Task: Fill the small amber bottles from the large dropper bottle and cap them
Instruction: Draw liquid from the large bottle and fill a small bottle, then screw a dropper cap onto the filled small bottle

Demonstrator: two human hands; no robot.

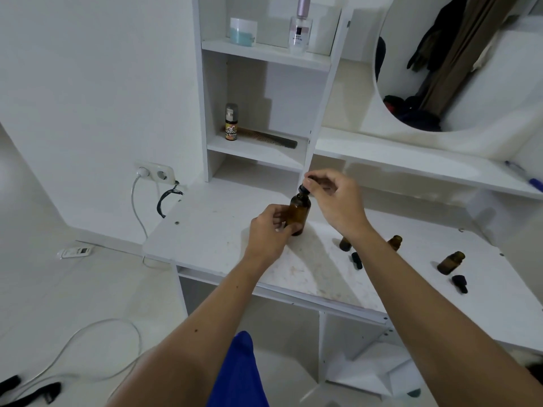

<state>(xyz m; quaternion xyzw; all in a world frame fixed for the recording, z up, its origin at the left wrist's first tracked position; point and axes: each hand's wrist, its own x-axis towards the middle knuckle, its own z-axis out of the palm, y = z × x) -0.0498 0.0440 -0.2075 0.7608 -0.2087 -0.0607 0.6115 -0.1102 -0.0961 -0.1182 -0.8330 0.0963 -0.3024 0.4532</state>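
a white desk (211, 230), scuffed and stained near its front edge, stands against a white wall. the large dropper bottle (297, 211) stands upright near the desk's middle. the left hand (269, 233) grips its lower body with curled fingers, and the right hand (335, 198) pinches the black dropper cap (304, 188) at its neck. to the right on the desk stand three small amber bottles, uncapped: one (345, 243) partly hidden behind the right forearm, one (394, 241) just beyond that arm, one (451, 262) farther right. two black caps (356, 260) (460, 283) lie beside them. far behind, a shelf unit (264, 52) holds a jar (242, 31), a perfume bottle (300, 29), a spray bottle (231, 121) and a comb (270, 138). a round mirror (458, 63) is at far right, a wall socket (155, 171) at left, and a white cable (88, 342) trails on the floor.
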